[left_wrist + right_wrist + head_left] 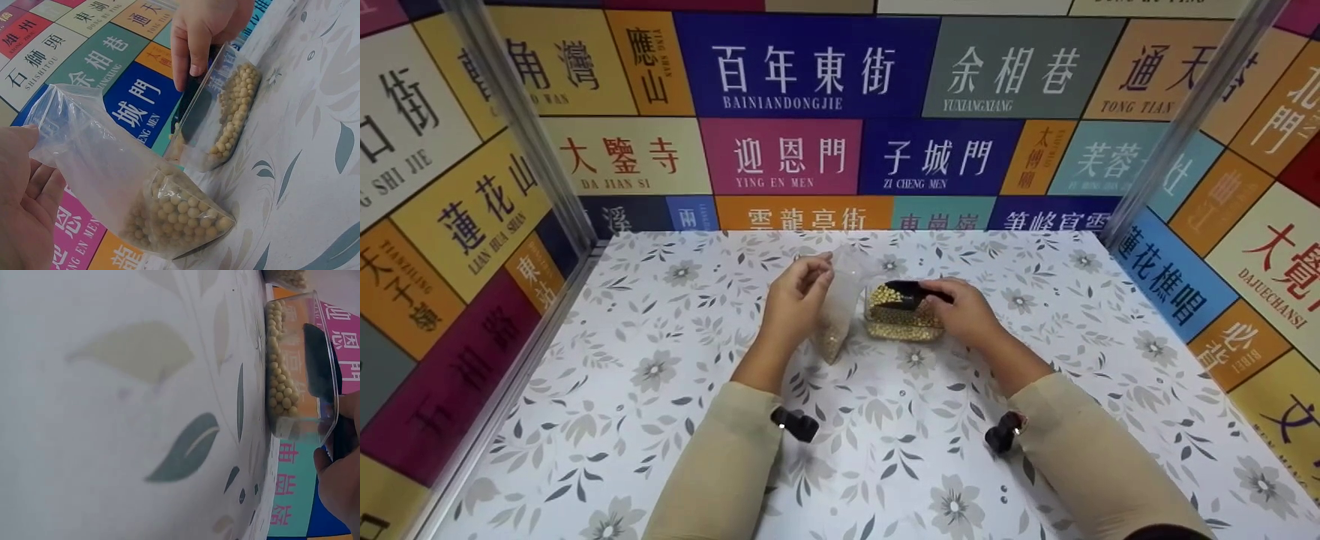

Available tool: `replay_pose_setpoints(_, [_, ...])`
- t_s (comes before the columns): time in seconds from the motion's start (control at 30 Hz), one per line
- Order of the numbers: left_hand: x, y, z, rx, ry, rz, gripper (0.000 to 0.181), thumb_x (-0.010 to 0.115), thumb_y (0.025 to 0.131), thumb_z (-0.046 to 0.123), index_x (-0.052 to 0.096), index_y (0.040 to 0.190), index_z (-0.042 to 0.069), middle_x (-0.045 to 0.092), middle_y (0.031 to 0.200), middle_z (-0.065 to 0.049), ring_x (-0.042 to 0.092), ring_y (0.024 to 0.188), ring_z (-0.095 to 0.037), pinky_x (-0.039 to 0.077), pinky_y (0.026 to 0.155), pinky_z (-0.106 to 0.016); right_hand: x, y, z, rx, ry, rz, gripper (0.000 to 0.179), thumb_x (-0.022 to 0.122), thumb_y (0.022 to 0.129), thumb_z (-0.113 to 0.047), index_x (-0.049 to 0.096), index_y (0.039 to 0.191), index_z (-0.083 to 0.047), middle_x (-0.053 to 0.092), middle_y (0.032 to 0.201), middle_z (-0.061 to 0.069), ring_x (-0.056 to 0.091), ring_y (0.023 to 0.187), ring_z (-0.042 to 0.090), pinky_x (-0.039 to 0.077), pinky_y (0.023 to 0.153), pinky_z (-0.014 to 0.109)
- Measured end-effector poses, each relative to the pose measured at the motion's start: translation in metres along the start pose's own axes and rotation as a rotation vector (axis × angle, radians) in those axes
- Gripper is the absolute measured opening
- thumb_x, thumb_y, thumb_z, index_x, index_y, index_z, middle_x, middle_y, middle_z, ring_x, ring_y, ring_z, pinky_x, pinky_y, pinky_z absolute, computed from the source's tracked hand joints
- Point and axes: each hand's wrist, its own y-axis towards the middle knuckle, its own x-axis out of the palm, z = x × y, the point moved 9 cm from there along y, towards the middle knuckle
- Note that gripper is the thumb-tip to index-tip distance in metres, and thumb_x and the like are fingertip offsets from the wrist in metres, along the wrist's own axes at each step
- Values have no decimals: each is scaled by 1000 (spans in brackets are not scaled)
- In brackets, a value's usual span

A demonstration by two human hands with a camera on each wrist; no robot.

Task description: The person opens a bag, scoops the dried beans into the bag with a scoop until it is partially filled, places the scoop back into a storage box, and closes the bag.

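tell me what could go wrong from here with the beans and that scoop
Spill: pale beans show at the front of the black scoop, which the right hand holds at the clear container, so a tilt past the rim could scatter some.

Sagging bag: the left hand pinches the soft plastic bag near its top, so a slip might let it fold over.

Translucent bag [842, 294] slanted, pale round beans [185, 219] pooled in its bottom corner; just beside it, a clear box [306, 427] on the bench [840, 480], part-filled with beans; black scoop [913, 291] at the box's mouth.
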Motion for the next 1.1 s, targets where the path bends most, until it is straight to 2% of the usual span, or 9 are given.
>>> replay_pose_setpoints(0.13, [0, 0, 0, 4, -13, 5, 6, 67, 107, 18, 71, 110, 14, 73, 140, 1, 72, 127, -14, 60, 107, -31, -9, -3, 7, 24, 70, 38, 36, 62, 110, -20, 67, 145, -15, 59, 154, 14, 55, 146, 34, 52, 117, 48])
replay_pose_setpoints(0.23, [0, 0, 0, 6, -24, 4, 5, 68, 106, 17, 71, 109, 14, 74, 140, 1, 72, 127, -15, 60, 107, -30, -13, -5, 13, 40, 118, 54, 36, 63, 109, -20, 67, 144, -14, 60, 154, 13, 58, 142, 32, 56, 107, 30])
replay_pose_setpoints(0.3, [0, 1, -1, 6, -29, 3, 5, 68, 106, 16, 71, 109, 14, 73, 140, 0, 71, 128, -15, 60, 107, -30, -16, -5, 14, 46, 132, 64, 36, 63, 109, -19, 67, 144, -14, 61, 154, 13, 60, 140, 31, 55, 100, 19])
replay_pose_setpoints(0.37, [0, 1, -1, 8, -27, 4, 5, 68, 106, 17, 71, 109, 13, 74, 140, 0, 72, 127, -16, 60, 107, -30, -18, -6, 14, 47, 131, 68, 36, 63, 109, -20, 67, 144, -13, 61, 154, 13, 59, 140, 31, 52, 98, 15])
replay_pose_setpoints(0.43, [0, 1, -1, 12, -21, 5, 6, 68, 106, 17, 72, 109, 14, 74, 140, 0, 72, 126, -16, 60, 107, -29, -20, -7, 12, 47, 127, 71, 36, 63, 109, -20, 67, 144, -13, 61, 154, 13, 58, 142, 31, 52, 103, 19])
replay_pose_setpoints(0.6, [0, 1, -1, 20, -6, 0, 7, 67, 107, 19, 71, 109, 14, 74, 140, 1, 72, 126, -14, 59, 107, -28, -30, -11, -3, 45, 140, 75, 39, 62, 110, -22, 64, 148, -14, 56, 158, 13, 55, 146, 33, 51, 118, 46])
replay_pose_setpoints(0.67, [0, 1, 0, 27, -5, -1, 7, 67, 107, 19, 71, 110, 14, 73, 141, 1, 72, 127, -14, 59, 107, -28, -35, -10, -13, 38, 141, 82, 40, 61, 111, -24, 63, 149, -15, 55, 158, 13, 54, 146, 33, 50, 120, 49])
replay_pose_setpoints(0.9, [-1, 1, 0, 23, 6, 5, 7, 67, 107, 19, 71, 110, 15, 73, 141, 1, 71, 128, -13, 59, 108, -25, -52, -3, -41, -2, 160, 127, 39, 62, 110, -27, 64, 148, -16, 59, 156, 10, 58, 142, 28, 53, 116, 43])
replay_pose_setpoints(1.1, [0, 0, -2, 10, -8, 3, 7, 67, 107, 19, 71, 110, 15, 73, 141, 2, 71, 127, -13, 58, 108, -24, -53, -3, -63, -40, 144, 130, 40, 61, 111, -28, 64, 149, -17, 59, 156, 9, 58, 142, 28, 55, 112, 40])
